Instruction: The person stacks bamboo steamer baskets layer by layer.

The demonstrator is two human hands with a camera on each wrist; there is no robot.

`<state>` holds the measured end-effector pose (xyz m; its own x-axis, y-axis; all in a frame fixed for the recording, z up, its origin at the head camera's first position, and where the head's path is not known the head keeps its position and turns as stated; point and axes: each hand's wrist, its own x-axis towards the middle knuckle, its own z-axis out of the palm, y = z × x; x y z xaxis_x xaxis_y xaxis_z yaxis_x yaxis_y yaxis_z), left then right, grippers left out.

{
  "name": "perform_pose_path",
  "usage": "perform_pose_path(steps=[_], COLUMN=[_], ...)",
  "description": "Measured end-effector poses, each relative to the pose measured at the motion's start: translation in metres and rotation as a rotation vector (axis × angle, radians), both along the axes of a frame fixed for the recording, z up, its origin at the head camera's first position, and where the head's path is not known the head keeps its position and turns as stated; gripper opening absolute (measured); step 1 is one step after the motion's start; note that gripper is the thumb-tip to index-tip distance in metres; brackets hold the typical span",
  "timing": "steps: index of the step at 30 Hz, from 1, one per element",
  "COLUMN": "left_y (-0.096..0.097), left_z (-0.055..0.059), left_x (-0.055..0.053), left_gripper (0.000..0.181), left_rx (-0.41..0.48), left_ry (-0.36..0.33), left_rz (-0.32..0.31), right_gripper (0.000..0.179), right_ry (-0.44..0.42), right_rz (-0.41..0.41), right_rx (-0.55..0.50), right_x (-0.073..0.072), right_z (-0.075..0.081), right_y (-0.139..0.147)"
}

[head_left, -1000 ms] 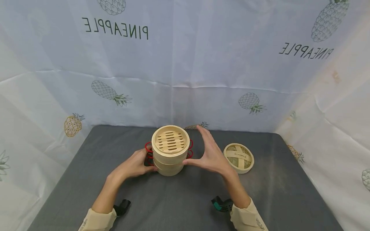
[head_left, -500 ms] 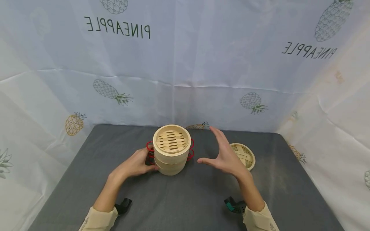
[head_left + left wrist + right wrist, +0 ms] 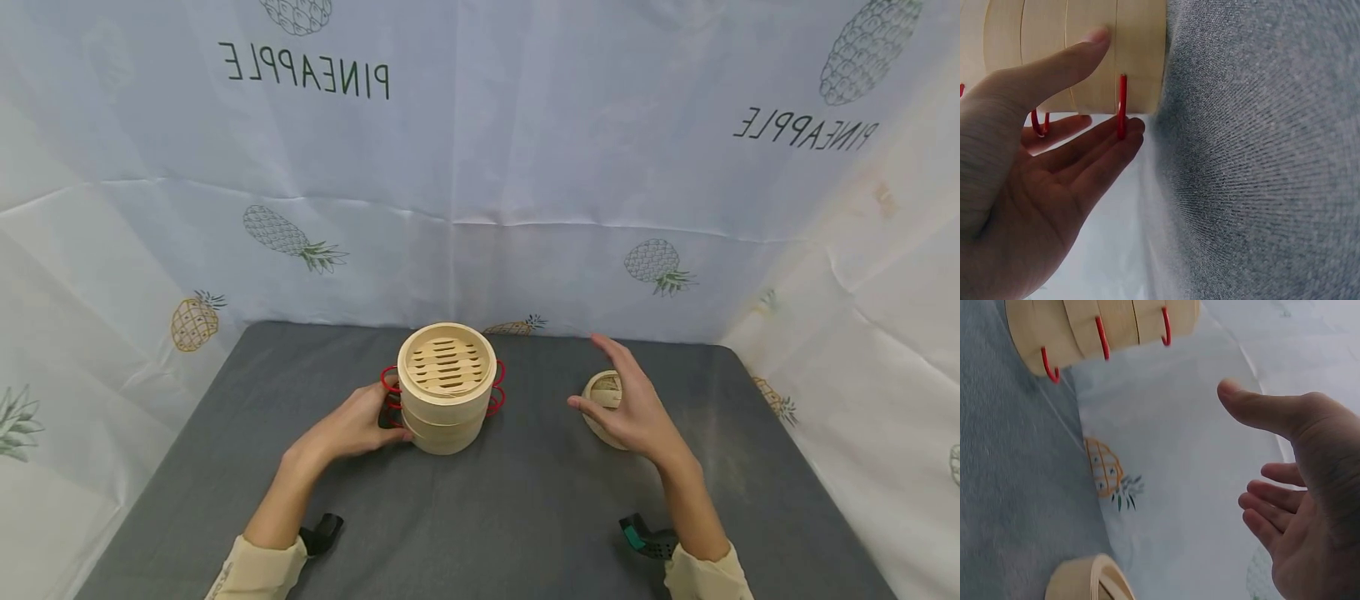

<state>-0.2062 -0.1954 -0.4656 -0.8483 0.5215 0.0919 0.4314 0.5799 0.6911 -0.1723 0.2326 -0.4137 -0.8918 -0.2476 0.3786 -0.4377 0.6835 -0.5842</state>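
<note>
A stack of round bamboo steamer baskets [image 3: 444, 417] stands upright on the grey table, its slatted top facing up. My left hand [image 3: 348, 427] holds the stack's left side low down. In the left wrist view, the thumb lies across the bamboo wall and the fingertips are at a red loop handle [image 3: 1122, 106]. To the right, a woven bamboo lid [image 3: 602, 390] lies on the table, partly hidden behind my right hand [image 3: 637, 412]. That hand hovers with thumb and fingers spread, holding nothing. The right wrist view catches the lid's rim [image 3: 1072, 581] below the hand.
The grey table [image 3: 495, 525] ends at a white cloth backdrop [image 3: 480, 275] printed with pineapples. More red loops [image 3: 498, 387] stick out from the stack's right side. Dark wrist devices [image 3: 322, 533] sit under both forearms.
My right hand has left the right side of the steamer and moved right, to the lid. The left hand stays at the stack, which keeps its place.
</note>
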Motion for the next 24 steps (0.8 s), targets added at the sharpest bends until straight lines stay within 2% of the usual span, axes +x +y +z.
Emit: perform_pose_path(steps=[12, 24], left_y=[0.0, -0.001], left_z=[0.0, 0.0], left_x=[0.0, -0.001], left_gripper=[0.071, 0.07], left_rx=[-0.02, -0.01], left_ry=[-0.001, 0.0], left_rz=[0.016, 0.008], right_gripper=[0.081, 0.054], right_ry=[-0.055, -0.047], right_rz=[-0.04, -0.049], right_rx=[0.009, 0.01], right_x=[-0.003, -0.01], right_z=[-0.008, -0.037], right_y=[0.03, 0.06])
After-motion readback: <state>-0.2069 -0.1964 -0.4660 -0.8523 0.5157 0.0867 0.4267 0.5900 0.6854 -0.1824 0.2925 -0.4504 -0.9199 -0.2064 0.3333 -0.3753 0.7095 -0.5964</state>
